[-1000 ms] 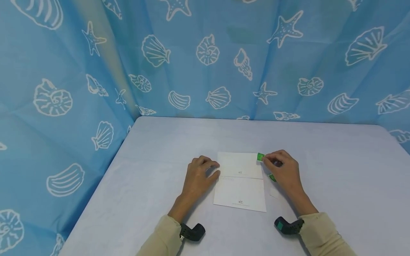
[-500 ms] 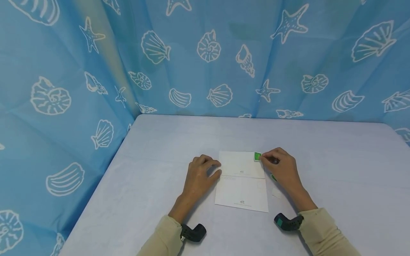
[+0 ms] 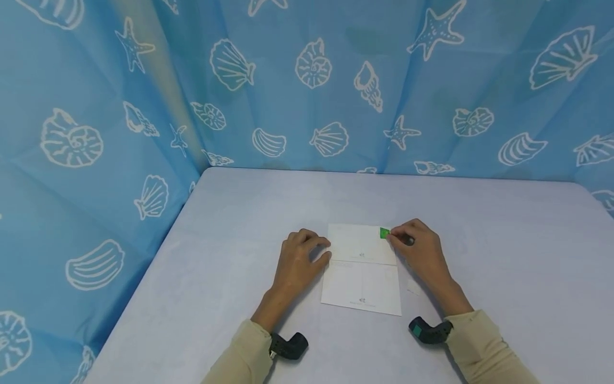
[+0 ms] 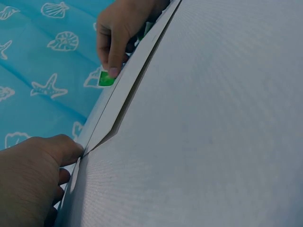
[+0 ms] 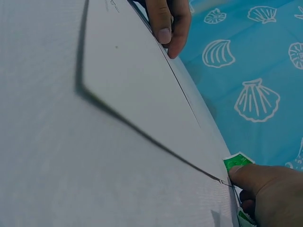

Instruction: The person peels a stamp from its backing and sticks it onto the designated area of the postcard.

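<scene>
A white card (image 3: 362,280), with a line across its middle and small printed marks, lies flat on the table. My right hand (image 3: 422,250) pinches a small green stamp (image 3: 384,233) between thumb and fingers at the card's upper right corner. In the right wrist view the thumb covers part of the stamp (image 5: 236,161); whether it lies fully against the card, I cannot tell. My left hand (image 3: 298,261) rests beside the card, thumb and fingertips apart and touching its left edge. A second green piece (image 5: 245,218) shows under the right hand in the right wrist view.
A small whitish paper piece (image 3: 413,288) lies right of the card, near the right wrist. White cloth covers the table (image 3: 230,224). A blue curtain (image 3: 278,96) with shell prints hangs behind and at the left. Dark wrist cameras (image 3: 290,346) sit on both wrists.
The right hand has moved the green stamp slightly left, from the card's right edge onto its upper right corner. The left hand has stayed at the left edge.
</scene>
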`<state>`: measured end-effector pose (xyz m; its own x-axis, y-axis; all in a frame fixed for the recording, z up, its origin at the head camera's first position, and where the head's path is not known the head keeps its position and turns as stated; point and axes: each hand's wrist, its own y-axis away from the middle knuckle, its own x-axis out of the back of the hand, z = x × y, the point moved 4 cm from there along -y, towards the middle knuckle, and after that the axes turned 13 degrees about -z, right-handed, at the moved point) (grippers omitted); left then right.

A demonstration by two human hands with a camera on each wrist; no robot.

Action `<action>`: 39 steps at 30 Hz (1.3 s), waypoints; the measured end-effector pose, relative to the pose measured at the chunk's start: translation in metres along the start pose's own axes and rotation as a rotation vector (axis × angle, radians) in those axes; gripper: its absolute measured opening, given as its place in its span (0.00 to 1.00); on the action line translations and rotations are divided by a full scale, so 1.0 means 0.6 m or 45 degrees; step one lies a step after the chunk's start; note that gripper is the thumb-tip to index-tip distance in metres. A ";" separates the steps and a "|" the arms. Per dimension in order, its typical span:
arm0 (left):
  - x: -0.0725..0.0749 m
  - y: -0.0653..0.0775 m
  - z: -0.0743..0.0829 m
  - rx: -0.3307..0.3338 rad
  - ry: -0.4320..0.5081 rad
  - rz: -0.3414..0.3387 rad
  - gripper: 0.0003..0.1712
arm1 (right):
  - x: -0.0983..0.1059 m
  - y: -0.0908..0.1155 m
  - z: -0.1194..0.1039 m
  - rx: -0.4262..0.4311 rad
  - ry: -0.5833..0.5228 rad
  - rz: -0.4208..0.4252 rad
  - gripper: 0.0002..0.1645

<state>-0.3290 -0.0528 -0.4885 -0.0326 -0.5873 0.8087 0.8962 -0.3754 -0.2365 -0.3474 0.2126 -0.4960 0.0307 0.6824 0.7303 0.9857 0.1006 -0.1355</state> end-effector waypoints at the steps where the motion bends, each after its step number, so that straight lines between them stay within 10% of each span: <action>1: 0.000 0.000 0.000 0.001 0.003 -0.005 0.09 | 0.000 0.000 -0.001 0.001 0.009 -0.001 0.05; 17: -0.003 -0.001 0.000 0.016 0.021 -0.019 0.09 | -0.001 0.002 -0.002 0.031 0.046 -0.038 0.18; 39: -0.002 -0.001 0.004 0.004 0.024 -0.008 0.09 | 0.021 0.015 -0.022 0.410 0.038 0.286 0.14</action>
<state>-0.3283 -0.0503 -0.4885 -0.0465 -0.5986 0.7997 0.8974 -0.3767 -0.2298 -0.3357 0.2128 -0.4795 0.2492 0.6927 0.6768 0.8515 0.1762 -0.4939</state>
